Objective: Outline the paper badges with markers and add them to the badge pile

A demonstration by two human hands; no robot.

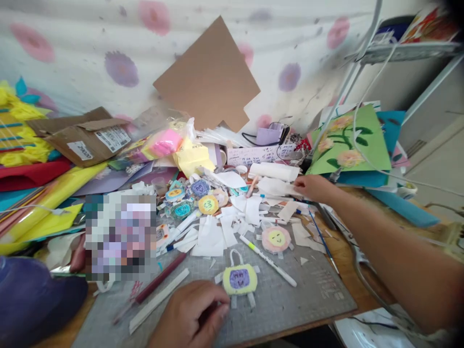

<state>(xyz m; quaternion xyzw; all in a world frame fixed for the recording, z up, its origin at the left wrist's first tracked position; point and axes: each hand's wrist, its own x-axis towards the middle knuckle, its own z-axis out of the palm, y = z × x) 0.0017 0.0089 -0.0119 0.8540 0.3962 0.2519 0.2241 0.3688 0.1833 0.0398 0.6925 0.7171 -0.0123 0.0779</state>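
My left hand (192,314) rests on the grey cutting mat (311,290) at the front, fingers curled loosely, fingertips beside a yellow foam tag with a purple face (239,279). My right hand (311,187) reaches far across the table, fingers pinched on a white paper scrap (286,189) among the scraps at the back. A white marker pen (268,261) lies on the mat between the hands. A pink-and-yellow smiley flower piece (276,238) sits beyond it.
Round foam face pieces (208,204) and white paper offcuts (210,237) litter the middle. Brown cardboard (210,77) leans on the wall. A green flower card (344,140) stands at right. Coloured paper sheets (43,198) pile at left, with a pixelated patch (119,237).
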